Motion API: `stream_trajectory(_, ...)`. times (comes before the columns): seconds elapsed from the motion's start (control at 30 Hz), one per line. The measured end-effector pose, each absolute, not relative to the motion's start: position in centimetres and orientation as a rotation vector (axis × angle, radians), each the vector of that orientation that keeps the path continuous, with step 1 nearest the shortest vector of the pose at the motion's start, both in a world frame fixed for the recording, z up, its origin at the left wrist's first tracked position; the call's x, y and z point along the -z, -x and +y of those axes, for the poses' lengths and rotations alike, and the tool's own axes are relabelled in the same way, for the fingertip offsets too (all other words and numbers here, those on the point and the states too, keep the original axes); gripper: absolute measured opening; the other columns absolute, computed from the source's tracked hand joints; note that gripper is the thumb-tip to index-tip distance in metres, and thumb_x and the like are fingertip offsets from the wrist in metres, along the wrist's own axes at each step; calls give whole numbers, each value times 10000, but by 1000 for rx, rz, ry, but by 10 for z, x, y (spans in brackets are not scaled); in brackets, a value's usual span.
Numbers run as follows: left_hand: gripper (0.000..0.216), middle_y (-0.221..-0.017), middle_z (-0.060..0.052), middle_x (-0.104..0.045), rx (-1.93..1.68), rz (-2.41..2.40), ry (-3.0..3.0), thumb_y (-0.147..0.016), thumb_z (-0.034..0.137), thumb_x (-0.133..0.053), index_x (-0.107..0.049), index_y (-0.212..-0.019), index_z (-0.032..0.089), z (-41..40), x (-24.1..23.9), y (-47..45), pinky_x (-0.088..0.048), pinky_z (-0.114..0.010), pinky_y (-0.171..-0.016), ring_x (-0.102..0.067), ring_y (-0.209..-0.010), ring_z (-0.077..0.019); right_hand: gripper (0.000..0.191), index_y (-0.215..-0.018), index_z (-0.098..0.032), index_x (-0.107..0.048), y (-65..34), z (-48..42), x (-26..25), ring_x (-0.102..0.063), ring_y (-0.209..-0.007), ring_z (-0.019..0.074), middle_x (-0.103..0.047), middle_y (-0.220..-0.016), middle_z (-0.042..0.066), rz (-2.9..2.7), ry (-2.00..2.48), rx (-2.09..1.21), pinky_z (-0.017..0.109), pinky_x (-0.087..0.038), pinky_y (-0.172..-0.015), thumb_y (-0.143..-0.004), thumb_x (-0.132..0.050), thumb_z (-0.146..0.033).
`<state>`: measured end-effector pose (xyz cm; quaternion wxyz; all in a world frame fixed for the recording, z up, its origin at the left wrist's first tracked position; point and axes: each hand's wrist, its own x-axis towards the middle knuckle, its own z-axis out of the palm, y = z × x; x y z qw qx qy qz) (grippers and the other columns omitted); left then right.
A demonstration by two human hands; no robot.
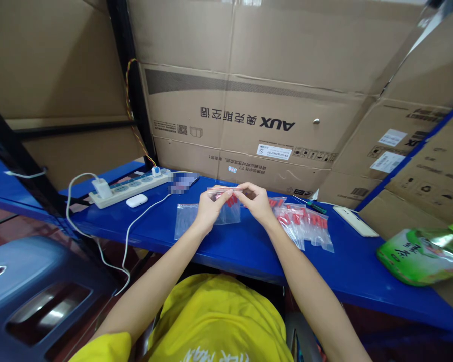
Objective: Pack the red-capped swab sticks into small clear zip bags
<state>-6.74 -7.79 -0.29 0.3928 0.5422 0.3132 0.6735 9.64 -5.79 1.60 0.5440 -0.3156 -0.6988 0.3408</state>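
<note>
Both my hands are raised just above the blue shelf top [241, 246], pinching the top edge of a small clear zip bag [229, 207] that holds red pieces. My left hand [210, 207] grips the bag's left end, fingers closed. My right hand [255, 202] grips its right end, fingers closed too. An empty clear bag [183, 220] lies flat on the shelf to the left of my left hand. A pile of several filled bags with red pieces [305, 225] lies to the right of my right hand.
A white power strip [130, 187] with a plugged charger and cable lies at the back left, a white earbud case [136, 200] beside it. A white flat object [355, 221] and a green bottle [425, 254] lie at right. Cardboard boxes [249, 115] wall the back. A grey stool [30, 296] stands lower left.
</note>
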Motion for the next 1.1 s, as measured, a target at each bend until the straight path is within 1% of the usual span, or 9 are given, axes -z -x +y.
stream_trajectory(0.17, 269, -921, -87, -772, -1777, 822, -1504, -850, 465, -823, -826, -828, 196, -73, 7, 68, -561, -372, -891, -717, -917, -231, 405, -854, -225, -728, -98, -57, -17, -560, -645, 150, -687, -815, 20, -1693, 744, -764, 286, -446, -560, -814, -814, -619)
stream_trajectory(0.3, 246, -926, -84, -769, -1817, 868, -1534, -862, 439, -812, -821, -830, 196, -71, 9, 68, -554, -369, -903, -717, -922, -226, 392, -829, -226, -733, -99, -57, -20, -578, -678, 156, -696, -881, 35, -1697, 721, -779, 287, -460, -560, -812, -820, -608)
stream_trajectory(0.47, 253, -967, -81, -778, -1781, 900, -1526, -859, 444, -815, -814, -872, 191, -74, 7, 67, -554, -353, -876, -719, -896, -216, 375, -820, -225, -729, -101, -55, -20, -583, -685, 163, -692, -850, 34, -1688, 745, -781, 288, -471, -564, -819, -814, -591)
stream_trajectory(0.57, 266, -956, -78, -776, -1789, 915, -1550, -859, 458, -815, -810, -884, 193, -75, 6, 68, -545, -346, -868, -712, -891, -215, 373, -824, -224, -725, -102, -53, -19, -584, -679, 163, -699, -847, 33, -1684, 761, -772, 287, -474, -563, -823, -801, -590)
stream_trajectory(0.7, 254, -903, -72, -759, -1826, 951, -1586, -887, 446, -790, -794, -830, 198, -75, 5, 69, -527, -346, -865, -699, -888, -217, 383, -823, -223, -737, -101, -52, -18, -584, -667, 161, -705, -834, 34, -1682, 770, -773, 283, -461, -552, -812, -805, -600)
stream_trajectory(0.9, 273, -876, -73, -741, -1852, 964, -1586, -917, 411, -757, -758, -743, 200, -76, 3, 70, -508, -341, -866, -684, -895, -216, 411, -843, -224, -751, -99, -52, -17, -555, -605, 153, -682, -729, 9, -1634, 794, -848, 285, -452, -537, -780, -826, -624)
stream_trajectory(1.0, 270, -907, -79, -749, -1820, 957, -1546, -903, 429, -770, -762, -776, 191, -76, 3, 69, -512, -343, -886, -690, -917, -219, 431, -818, -218, -730, -99, -52, -18, -551, -594, 149, -659, -691, -2, -1614, 792, -846, 288, -466, -557, -771, -833, -634)
stream_trajectory(1.1, 264, -979, -73, -765, -1822, 924, -1474, -878, 453, -792, -779, -916, 192, -76, 4, 67, -526, -335, -879, -698, -923, -213, 453, -808, -211, -717, -102, -50, -19, -589, -657, 162, -675, -723, 5, -1609, 799, -797, 297, -503, -629, -789, -812, -654)
